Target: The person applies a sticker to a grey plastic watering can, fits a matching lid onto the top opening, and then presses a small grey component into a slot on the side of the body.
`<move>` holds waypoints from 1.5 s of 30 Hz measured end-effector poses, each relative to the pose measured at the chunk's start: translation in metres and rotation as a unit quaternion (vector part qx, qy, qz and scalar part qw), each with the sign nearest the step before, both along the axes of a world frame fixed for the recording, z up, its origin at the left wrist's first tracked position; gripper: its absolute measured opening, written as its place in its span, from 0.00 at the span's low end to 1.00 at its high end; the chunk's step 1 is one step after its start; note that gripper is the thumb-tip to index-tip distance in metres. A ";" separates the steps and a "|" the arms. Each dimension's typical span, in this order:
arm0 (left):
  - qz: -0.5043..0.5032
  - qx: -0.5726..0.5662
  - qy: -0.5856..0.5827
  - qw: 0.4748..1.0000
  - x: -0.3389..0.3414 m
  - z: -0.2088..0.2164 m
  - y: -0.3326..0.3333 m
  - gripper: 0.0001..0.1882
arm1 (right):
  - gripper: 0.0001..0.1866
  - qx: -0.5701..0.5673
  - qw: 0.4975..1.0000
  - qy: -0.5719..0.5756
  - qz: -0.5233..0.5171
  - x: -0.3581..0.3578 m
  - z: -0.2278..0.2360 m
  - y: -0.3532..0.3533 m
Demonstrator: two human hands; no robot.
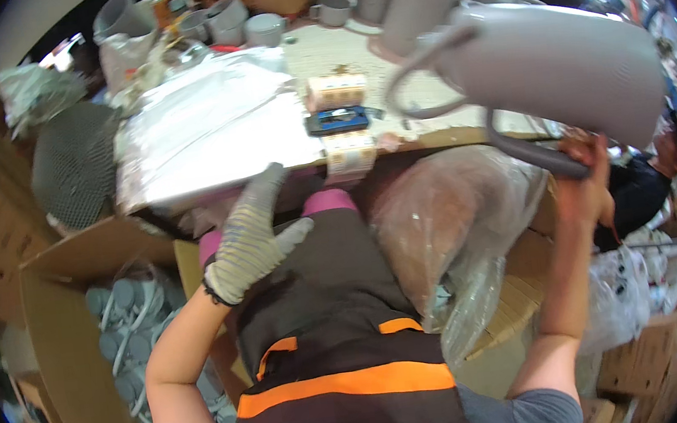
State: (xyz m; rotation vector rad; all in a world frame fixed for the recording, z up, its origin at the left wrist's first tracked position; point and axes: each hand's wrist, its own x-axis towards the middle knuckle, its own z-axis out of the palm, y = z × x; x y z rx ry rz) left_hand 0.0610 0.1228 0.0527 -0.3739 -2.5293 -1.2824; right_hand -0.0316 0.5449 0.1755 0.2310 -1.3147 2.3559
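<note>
My right hand, bare, is closed round the dark grey handle of a large grey jug. The jug is held up at the right, tilted nearly onto its side, above the table's right part. A lighter grey loop sticks out at its left end; I cannot tell whether it belongs to the same jug. My left hand wears a pale striped glove. Its fingers are spread and hold nothing, above my lap near the table's front edge. Closest to it lies a stack of white plastic sheets or bags.
A blue tool rests by a label roll. Grey mugs and more jugs stand behind. A carton of grey parts is at left, a carton with clear plastic at right. Another person is at far right.
</note>
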 end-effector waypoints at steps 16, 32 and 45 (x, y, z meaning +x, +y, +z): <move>0.097 0.398 -0.272 0.871 0.028 -0.018 0.005 0.17 | 0.15 0.002 0.907 -0.196 0.372 0.014 -0.069 -0.129; 0.011 0.679 -0.219 0.701 0.017 -0.073 -0.027 0.22 | 0.35 0.604 0.720 0.186 0.287 0.098 -0.056 -0.308; -0.058 0.317 -0.357 0.877 0.032 -0.045 -0.038 0.32 | 0.20 0.554 0.820 0.020 0.145 0.029 -0.095 -0.171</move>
